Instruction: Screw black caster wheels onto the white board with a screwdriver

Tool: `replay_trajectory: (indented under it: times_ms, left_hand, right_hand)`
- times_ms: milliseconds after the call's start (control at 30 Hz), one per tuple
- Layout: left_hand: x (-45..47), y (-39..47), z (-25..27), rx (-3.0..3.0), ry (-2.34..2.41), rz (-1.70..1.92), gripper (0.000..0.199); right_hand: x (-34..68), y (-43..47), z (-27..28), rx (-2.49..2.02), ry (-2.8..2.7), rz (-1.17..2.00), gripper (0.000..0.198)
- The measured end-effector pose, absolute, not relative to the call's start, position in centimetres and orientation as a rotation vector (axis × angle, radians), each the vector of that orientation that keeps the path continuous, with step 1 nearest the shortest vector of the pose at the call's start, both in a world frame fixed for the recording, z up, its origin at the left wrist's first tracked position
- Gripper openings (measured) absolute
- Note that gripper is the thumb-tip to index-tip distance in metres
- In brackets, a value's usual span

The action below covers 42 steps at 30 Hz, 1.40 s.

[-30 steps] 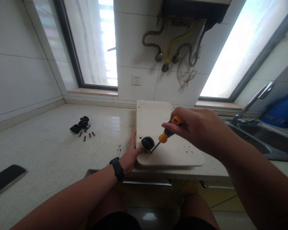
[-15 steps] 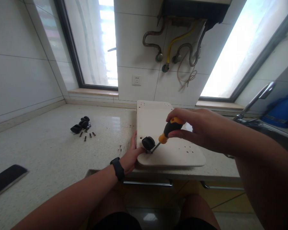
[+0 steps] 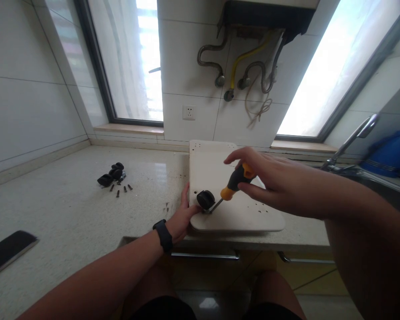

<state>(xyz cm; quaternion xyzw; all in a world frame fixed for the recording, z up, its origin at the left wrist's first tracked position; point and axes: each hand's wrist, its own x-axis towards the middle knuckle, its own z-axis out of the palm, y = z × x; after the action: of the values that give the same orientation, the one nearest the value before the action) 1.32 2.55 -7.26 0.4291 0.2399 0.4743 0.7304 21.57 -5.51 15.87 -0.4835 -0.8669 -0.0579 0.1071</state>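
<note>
A white board point(image 3: 213, 164) with rounded corners and small screw holes lies flat on the counter. On its near left corner stands a black caster wheel point(image 3: 206, 199). My left hand point(image 3: 182, 218) grips the board's left edge, the thumb on top beside the caster's base and the fingers along the side. In my right hand point(image 3: 265, 175) is a yellow and black screwdriver point(image 3: 234, 183), slanting down with its tip at the caster's base. The thumb and palm are round the handle, while the index finger is lifted off it. The screw under the tip is too small to make out.
Several black casters point(image 3: 111, 173) and loose screws point(image 3: 121, 190) lie on the counter to the left. A dark flat object point(image 3: 11, 251) rests at the far left. To the right are a faucet point(image 3: 351, 140) and a sink point(image 3: 376, 191). Drawer handles point(image 3: 205, 255) run below the counter edge.
My right hand's fingers have loosened and stretched out on the screwdriver handle, the index finger lifting away. The screwdriver, the caster and my left hand stay in place.
</note>
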Motion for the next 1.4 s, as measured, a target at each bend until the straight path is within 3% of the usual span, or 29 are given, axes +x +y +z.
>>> replay_trajectory:
  times_ms: [67,133,267,367,467,700,833,1033,1167,1267,1400]
  left_hand:
    - [1.3,2.5,-7.2,0.933,0.517,1.036,0.112]
    - [1.3,2.4,-7.1,0.924,0.511,1.038,0.111]
    - [1.3,2.3,-6.9,0.928,0.516,1.040,0.111]
    - [1.3,2.3,-6.9,0.928,0.539,1.038,0.110]
    - [1.4,2.3,-7.0,0.924,0.541,1.042,0.112]
    - [1.4,2.3,-6.9,0.916,0.552,1.036,0.113]
    - [1.5,2.4,-7.0,0.911,0.546,1.041,0.113]
    - [1.4,2.6,-7.3,0.957,0.502,1.041,0.111]
    - [1.4,2.6,-7.2,0.948,0.512,1.040,0.111]
    - [1.4,2.6,-7.3,0.924,0.536,1.049,0.111]
    - [1.4,2.5,-7.3,0.897,0.538,1.042,0.112]
  right_hand:
    - [21.9,-5.4,16.0,-1.386,-2.599,-0.039,0.034]
    - [21.7,-5.2,16.0,-1.451,-2.573,-0.127,0.031]
    - [20.3,-4.5,15.8,-1.650,-2.389,-0.593,0.056]
    - [19.9,-4.3,15.7,-1.771,-2.275,-0.697,0.066]
    - [20.5,-4.5,15.9,-1.748,-2.299,-0.591,0.060]
    - [21.7,-5.0,16.3,-1.356,-2.560,0.029,0.041]
    - [20.5,-4.5,16.0,-1.558,-2.436,-0.218,0.039]
    - [19.5,-4.8,15.5,-1.867,-2.209,-0.636,0.059]
    - [20.3,-5.3,15.6,-1.630,-2.356,-0.385,0.051]
    - [21.0,-5.2,15.9,-1.383,-2.462,-0.076,0.055]
    - [20.7,-4.7,16.1,-1.380,-2.471,-0.103,0.038]
